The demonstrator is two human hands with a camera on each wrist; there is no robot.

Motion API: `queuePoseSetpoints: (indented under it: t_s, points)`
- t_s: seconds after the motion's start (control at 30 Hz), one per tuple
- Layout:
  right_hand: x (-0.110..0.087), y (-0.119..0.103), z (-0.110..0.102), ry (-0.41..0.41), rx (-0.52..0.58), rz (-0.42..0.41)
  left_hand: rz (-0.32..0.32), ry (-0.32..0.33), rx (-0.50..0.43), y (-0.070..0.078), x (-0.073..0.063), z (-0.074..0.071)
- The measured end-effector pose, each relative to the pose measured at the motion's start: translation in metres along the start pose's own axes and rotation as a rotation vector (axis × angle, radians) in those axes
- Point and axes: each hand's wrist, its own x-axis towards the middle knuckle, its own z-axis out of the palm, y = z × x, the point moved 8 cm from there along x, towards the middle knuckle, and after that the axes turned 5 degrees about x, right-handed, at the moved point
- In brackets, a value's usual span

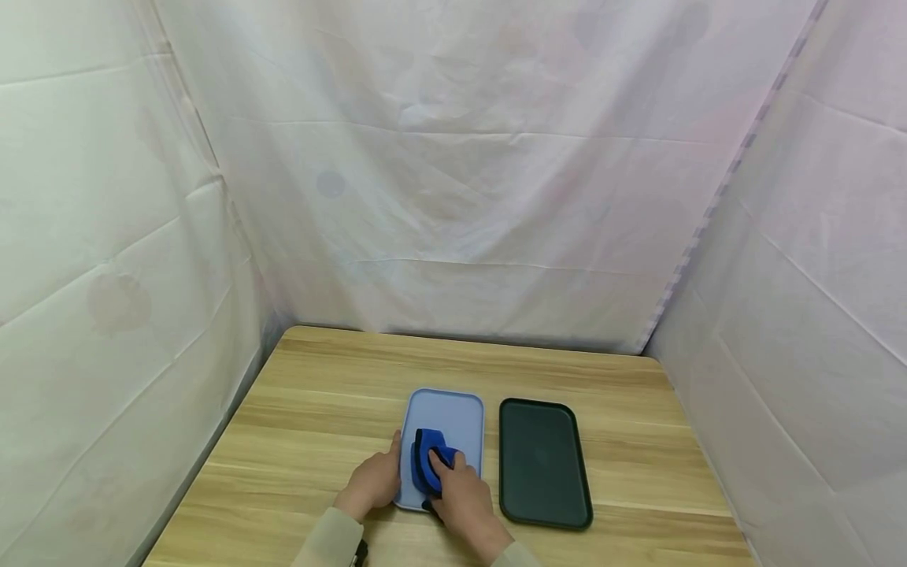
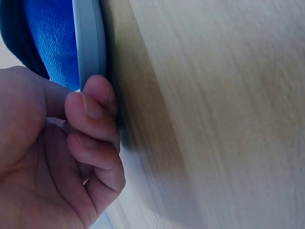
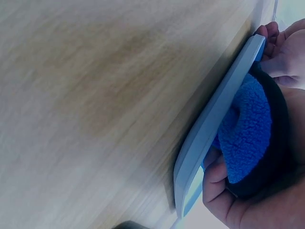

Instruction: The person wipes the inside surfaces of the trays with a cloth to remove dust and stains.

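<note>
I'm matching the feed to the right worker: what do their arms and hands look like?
The left hand and right hand are bare, without gloves. The left sleeve and right sleeve are pale beige-green. A black item shows at the left cuff; I can't tell what it is.

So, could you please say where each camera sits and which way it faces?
Head: on the head, facing forward and down at blue tray, dark tray; left hand, right hand, sleeves show.
Left wrist: worn there, facing table, blue tray; left hand shows.
Right wrist: worn there, facing cloth, blue tray; both hands show.
Both wrist views share blue tray, cloth.
</note>
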Motion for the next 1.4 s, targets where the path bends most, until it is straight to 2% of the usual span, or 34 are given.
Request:
queuePoseSetpoints:
  t_s: [0.17, 0.5, 1.03, 1.4]
  points:
    - [-0.003, 0.004, -0.003, 0.0, 0.008, 0.013, 0.0, 0.004, 0.001, 0.0, 0.0, -0.001]
    - [-0.004, 0.014, -0.006, 0.013, -0.002, 0.014, -0.027, -0.027, -0.012, -0.003, 0.001, 0.001]
    - [-0.003, 0.024, -0.016, 0.016, 0.027, 0.038, -0.011, -0.037, -0.008, -0.003, 0.001, 0.001]
    - [0.006, 0.028, -0.019, -0.002, 0.031, 0.061, 0.001, -0.024, 0.007, -0.002, 0.002, 0.002]
